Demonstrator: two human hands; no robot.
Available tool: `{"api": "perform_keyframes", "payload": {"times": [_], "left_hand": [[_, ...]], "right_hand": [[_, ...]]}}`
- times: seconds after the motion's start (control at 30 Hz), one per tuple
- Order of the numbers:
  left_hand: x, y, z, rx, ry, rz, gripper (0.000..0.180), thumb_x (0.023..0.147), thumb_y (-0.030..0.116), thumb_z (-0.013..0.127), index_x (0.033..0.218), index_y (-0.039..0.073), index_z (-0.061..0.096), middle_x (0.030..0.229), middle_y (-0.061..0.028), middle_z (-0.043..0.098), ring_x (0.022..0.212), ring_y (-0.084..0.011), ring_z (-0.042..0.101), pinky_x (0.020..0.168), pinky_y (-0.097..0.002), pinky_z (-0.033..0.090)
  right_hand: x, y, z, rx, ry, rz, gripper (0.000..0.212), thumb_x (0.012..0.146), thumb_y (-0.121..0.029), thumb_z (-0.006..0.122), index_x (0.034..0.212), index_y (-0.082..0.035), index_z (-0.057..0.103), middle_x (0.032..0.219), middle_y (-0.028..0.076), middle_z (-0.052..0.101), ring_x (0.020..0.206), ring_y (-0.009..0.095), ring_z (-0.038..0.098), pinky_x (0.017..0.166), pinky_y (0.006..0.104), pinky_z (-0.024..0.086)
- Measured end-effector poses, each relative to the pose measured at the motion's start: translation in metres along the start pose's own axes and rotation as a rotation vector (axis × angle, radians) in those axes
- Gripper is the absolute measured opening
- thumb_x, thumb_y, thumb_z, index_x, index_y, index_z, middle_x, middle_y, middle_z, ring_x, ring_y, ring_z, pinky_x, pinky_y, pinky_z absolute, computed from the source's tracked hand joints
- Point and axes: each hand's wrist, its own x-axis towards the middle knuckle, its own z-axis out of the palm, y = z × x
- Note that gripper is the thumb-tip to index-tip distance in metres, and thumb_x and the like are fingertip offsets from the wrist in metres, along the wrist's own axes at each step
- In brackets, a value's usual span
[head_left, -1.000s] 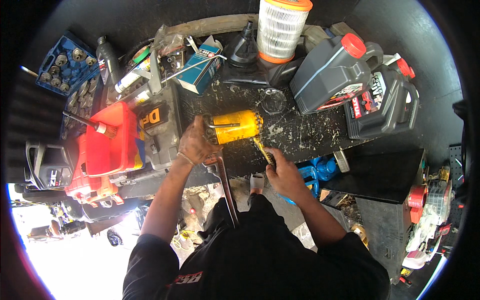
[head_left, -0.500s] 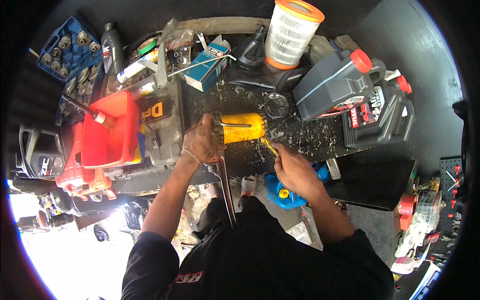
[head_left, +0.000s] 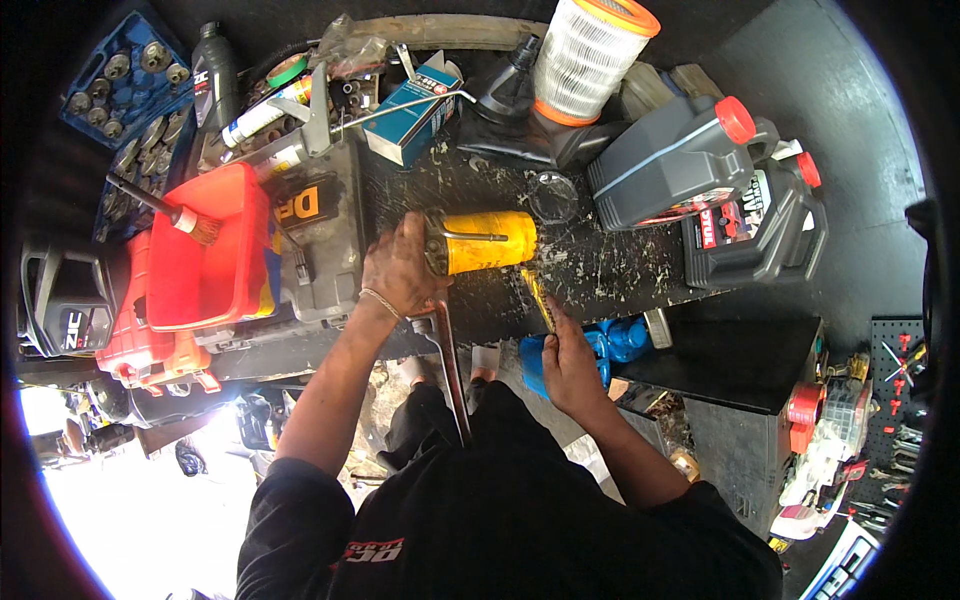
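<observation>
My left hand is closed round the dark end of a yellow cylinder, which lies on its side on the black workbench. A bent metal rod runs along the top of the cylinder. Below the same hand hangs a long reddish-brown steel handle, reaching past the bench's front edge. My right hand grips a slim yellow tool, its tip close to the cylinder's lower right end. Whether that tip touches the cylinder I cannot tell, and its kind is unclear.
Left stand a red tub with a brush, a grey tool case and an oil bottle. Behind are a blue box and an orange-rimmed air filter. Dark oil jugs stand right; a blue container sits below.
My right hand has drawn back down a little, and the yellow tool points more upright, farther from the cylinder's end. The left hand keeps its hold. The whole view has shifted slightly.
</observation>
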Motion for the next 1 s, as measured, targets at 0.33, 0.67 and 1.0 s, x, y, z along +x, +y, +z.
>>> {"api": "perform_keyframes", "payload": {"times": [0.33,0.67,1.0], "left_hand": [[0.005,-0.007,-0.019,-0.099,-0.16,0.115,0.113,0.063,0.041,0.091,0.147,-0.007,0.032,0.139,-0.026,0.052,0.129,-0.043,0.051,0.108,-0.046,0.043],[0.106,0.031,-0.064,-0.468,-0.414,0.161,0.071,0.1,0.059,0.049,0.15,0.009,0.044,0.151,-0.0202,0.045,0.14,-0.0325,0.045,0.117,-0.0406,0.035],[0.171,0.109,0.032,0.117,-1.094,0.613,0.047,0.092,0.03,0.059,0.138,0.02,0.06,0.141,-0.0104,0.059,0.126,-0.0293,0.057,0.108,-0.0404,0.044]], "right_hand": [[0.021,0.005,-0.028,-0.042,0.045,-0.019,0.045,0.099,-0.006,0.046,0.143,-0.004,0.049,0.128,0.027,0.059,0.119,0.042,0.058,0.103,0.044,0.046],[0.059,0.009,-0.083,-0.064,-0.156,-0.058,0.041,0.097,-0.01,0.051,0.136,-0.003,0.056,0.111,0.021,0.066,0.096,0.031,0.066,0.087,0.0379,0.051],[0.08,0.012,-0.102,-0.049,-0.267,-0.093,0.041,0.094,-0.013,0.048,0.131,0.001,0.059,0.128,0.027,0.062,0.123,0.039,0.058,0.106,0.0426,0.045]]}}
